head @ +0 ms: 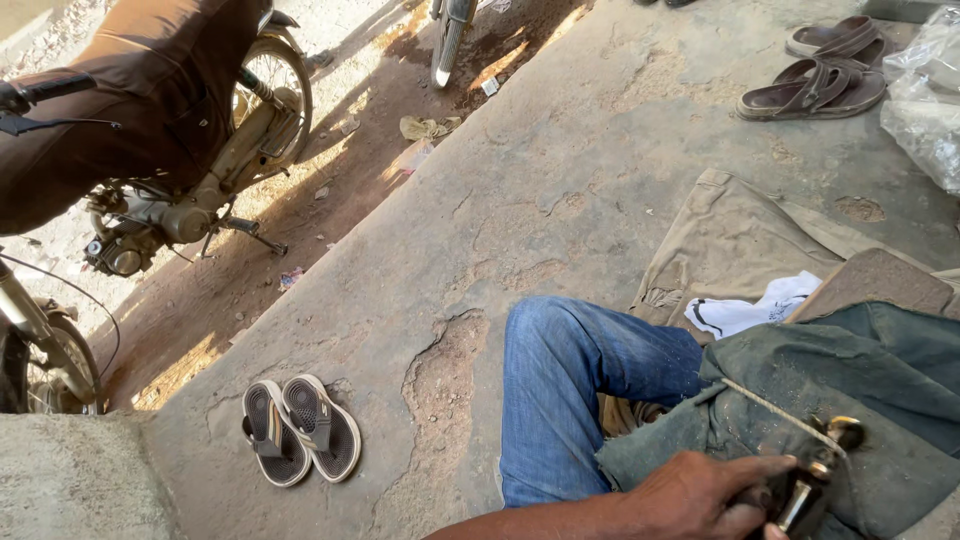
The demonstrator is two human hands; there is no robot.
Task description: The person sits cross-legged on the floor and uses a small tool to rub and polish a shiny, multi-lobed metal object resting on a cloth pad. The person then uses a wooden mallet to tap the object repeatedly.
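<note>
On a cracked concrete floor [560, 200], the left hand [700, 495] clamps a small metal tool [810, 490] against green cloth [800, 400]; its taut string [780, 410] could slip loose. Right hand unseen.

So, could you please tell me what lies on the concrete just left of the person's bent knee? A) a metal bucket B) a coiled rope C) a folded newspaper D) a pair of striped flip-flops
D: a pair of striped flip-flops lies side by side on the concrete, left of the knee in blue jeans.
</note>
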